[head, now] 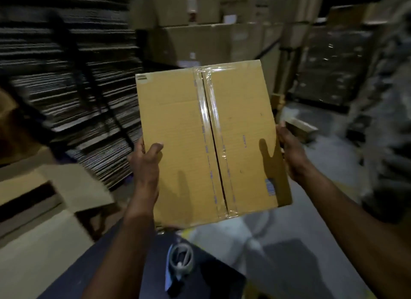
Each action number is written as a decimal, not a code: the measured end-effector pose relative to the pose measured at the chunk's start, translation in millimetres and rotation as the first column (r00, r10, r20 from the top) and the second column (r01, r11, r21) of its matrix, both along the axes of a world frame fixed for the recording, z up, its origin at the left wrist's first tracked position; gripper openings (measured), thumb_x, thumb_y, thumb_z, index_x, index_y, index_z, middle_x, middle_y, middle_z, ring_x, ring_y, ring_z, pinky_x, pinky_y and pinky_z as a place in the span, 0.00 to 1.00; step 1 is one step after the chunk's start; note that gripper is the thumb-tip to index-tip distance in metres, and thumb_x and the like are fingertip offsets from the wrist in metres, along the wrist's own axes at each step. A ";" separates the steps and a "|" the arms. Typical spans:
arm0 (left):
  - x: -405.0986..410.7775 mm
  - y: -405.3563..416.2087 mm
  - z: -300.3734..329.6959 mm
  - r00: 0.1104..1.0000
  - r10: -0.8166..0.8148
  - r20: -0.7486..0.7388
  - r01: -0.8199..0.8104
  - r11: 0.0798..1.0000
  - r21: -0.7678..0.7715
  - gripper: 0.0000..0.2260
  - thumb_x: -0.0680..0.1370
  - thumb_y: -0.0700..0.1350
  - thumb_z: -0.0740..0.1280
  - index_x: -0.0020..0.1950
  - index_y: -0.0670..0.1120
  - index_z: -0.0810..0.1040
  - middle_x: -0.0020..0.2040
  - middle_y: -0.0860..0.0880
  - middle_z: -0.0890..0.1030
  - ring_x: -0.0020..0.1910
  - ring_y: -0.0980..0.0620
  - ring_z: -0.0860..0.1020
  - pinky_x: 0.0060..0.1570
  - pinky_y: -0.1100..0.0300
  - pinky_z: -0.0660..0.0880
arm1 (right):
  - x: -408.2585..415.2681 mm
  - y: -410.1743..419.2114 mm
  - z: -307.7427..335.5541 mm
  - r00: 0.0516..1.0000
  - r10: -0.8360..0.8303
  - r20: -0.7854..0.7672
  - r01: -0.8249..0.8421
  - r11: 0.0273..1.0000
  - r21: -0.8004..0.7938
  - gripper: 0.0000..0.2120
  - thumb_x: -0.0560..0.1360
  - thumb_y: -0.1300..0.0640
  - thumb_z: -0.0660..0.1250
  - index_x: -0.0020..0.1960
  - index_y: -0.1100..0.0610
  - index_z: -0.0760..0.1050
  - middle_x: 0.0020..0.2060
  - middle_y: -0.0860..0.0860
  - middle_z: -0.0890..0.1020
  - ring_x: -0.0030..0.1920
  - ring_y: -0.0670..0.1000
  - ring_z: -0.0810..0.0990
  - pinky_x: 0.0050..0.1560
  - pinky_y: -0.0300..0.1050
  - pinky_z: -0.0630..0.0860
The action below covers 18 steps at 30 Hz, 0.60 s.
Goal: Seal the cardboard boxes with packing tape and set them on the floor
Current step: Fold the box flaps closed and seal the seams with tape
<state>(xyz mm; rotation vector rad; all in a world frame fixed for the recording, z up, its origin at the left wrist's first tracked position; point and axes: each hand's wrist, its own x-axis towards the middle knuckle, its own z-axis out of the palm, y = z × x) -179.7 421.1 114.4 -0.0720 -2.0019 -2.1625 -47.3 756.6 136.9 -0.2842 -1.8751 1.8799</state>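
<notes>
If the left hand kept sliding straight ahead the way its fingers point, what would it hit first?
Probably nothing soon: the left hand grips the taped box by its side edge, and the way ahead looks free until the stacked flat cardboard, though depth is unclear.

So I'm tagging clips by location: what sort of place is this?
Probably a warehouse or packing area: flattened cardboard stacked high on the left, cartons piled behind, and a taped box carried above a tape roll.

I see the box [200, 143], brown cardboard, flaps closed with clear tape along the centre seam, held up off the floor, slightly tilted.
</notes>
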 end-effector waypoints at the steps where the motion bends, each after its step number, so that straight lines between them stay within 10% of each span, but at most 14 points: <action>1: -11.4 33.2 -1.4 0.998 -0.066 0.006 0.066 0.998 -0.019 0.19 0.68 0.59 0.72 0.59 0.62 0.83 0.63 0.42 0.80 0.61 0.38 0.79 0.61 0.36 0.78 | 4.5 28.4 -6.5 0.998 -0.057 0.008 0.057 0.998 -0.012 0.19 0.86 0.45 0.55 0.63 0.56 0.78 0.44 0.44 0.87 0.42 0.41 0.85 0.35 0.33 0.78; 5: -65.0 167.8 -37.2 0.964 -0.229 0.134 0.239 0.969 -0.061 0.31 0.66 0.64 0.75 0.67 0.57 0.80 0.68 0.43 0.76 0.62 0.41 0.79 0.63 0.36 0.78 | 6.5 139.9 -43.8 0.981 -0.182 0.067 0.189 0.975 -0.114 0.26 0.83 0.37 0.56 0.60 0.55 0.82 0.49 0.50 0.87 0.46 0.48 0.86 0.43 0.43 0.81; 8: -102.7 270.9 -79.9 0.941 -0.272 0.203 0.305 0.941 -0.150 0.21 0.67 0.61 0.73 0.58 0.56 0.83 0.63 0.42 0.79 0.62 0.39 0.78 0.63 0.35 0.76 | -13.4 227.4 -86.3 0.958 -0.237 0.159 0.263 0.950 -0.169 0.28 0.81 0.33 0.57 0.58 0.53 0.84 0.51 0.54 0.87 0.50 0.56 0.85 0.50 0.51 0.79; 14: -189.4 448.6 -216.7 0.861 -0.270 0.431 0.386 0.899 -0.209 0.34 0.69 0.57 0.73 0.73 0.47 0.74 0.70 0.41 0.77 0.68 0.37 0.75 0.66 0.34 0.74 | -105.2 391.3 -228.3 0.871 -0.253 0.421 0.370 0.901 -0.225 0.27 0.84 0.36 0.42 0.58 0.47 0.76 0.43 0.39 0.84 0.39 0.35 0.83 0.34 0.32 0.77; 18: -251.2 536.4 -339.4 0.835 -0.265 0.482 0.483 0.773 -0.412 0.41 0.69 0.52 0.79 0.79 0.57 0.66 0.76 0.46 0.70 0.73 0.41 0.71 0.68 0.38 0.74 | -170.4 462.3 -366.6 0.762 -0.229 0.606 0.265 0.964 0.031 0.36 0.73 0.26 0.63 0.71 0.50 0.73 0.62 0.46 0.83 0.60 0.46 0.82 0.53 0.42 0.81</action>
